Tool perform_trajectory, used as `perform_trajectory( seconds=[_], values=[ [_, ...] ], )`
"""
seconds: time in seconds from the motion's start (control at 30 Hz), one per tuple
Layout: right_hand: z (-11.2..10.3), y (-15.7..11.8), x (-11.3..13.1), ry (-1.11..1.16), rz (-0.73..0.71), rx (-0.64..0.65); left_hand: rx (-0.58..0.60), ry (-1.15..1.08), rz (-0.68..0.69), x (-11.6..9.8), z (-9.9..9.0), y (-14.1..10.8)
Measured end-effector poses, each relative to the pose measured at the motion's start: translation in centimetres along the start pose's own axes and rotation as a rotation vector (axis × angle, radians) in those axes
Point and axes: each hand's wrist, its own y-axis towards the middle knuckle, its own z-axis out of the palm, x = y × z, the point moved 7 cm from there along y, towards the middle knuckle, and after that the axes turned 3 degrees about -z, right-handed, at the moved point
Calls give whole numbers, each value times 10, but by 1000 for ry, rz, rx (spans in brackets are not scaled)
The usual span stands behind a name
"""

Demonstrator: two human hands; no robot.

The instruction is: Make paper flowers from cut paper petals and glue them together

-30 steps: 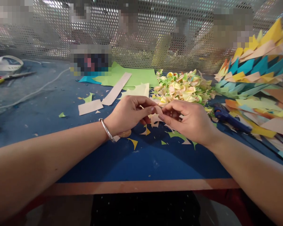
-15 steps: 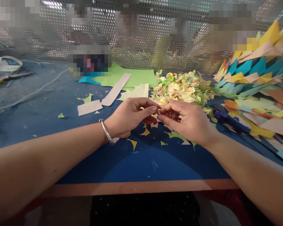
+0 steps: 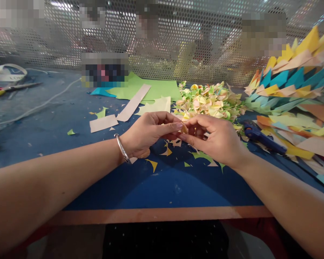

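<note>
Between the fingertips of both hands is a small pale paper piece (image 3: 184, 128), mostly covered by the fingers. My left hand (image 3: 153, 131) pinches it from the left, thumb on top; a silver bangle (image 3: 121, 148) circles that wrist. From the right, my right hand (image 3: 213, 138) grips the same piece between thumb and forefinger. Yellow, green and pink paper scraps (image 3: 202, 157) lie on the blue tabletop (image 3: 162, 190) beneath and around the hands. Right behind the fingers rises a heap of small curled paper pieces (image 3: 207, 100) in pink, cream and green.
A blue glue gun (image 3: 264, 138) lies right of my right hand, beside paper strips (image 3: 299, 126). Layered folded paper (image 3: 288, 79) stands at far right. Green sheets (image 3: 156, 88) and pink strips (image 3: 135, 102) lie behind; scissors (image 3: 10, 88) and a tape roll (image 3: 9, 73) sit far left.
The fingertips have shifted slightly around the paper piece, and a rounded yellowish edge of it now shows between them. The arms stay almost in place.
</note>
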Motion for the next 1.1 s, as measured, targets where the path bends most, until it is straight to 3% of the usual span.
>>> perform_trajectory(
  seconds=[1.1],
  values=[
    [-1,0,2,-22,-26,1,24,18,54,-3,1,-1]
  ],
)
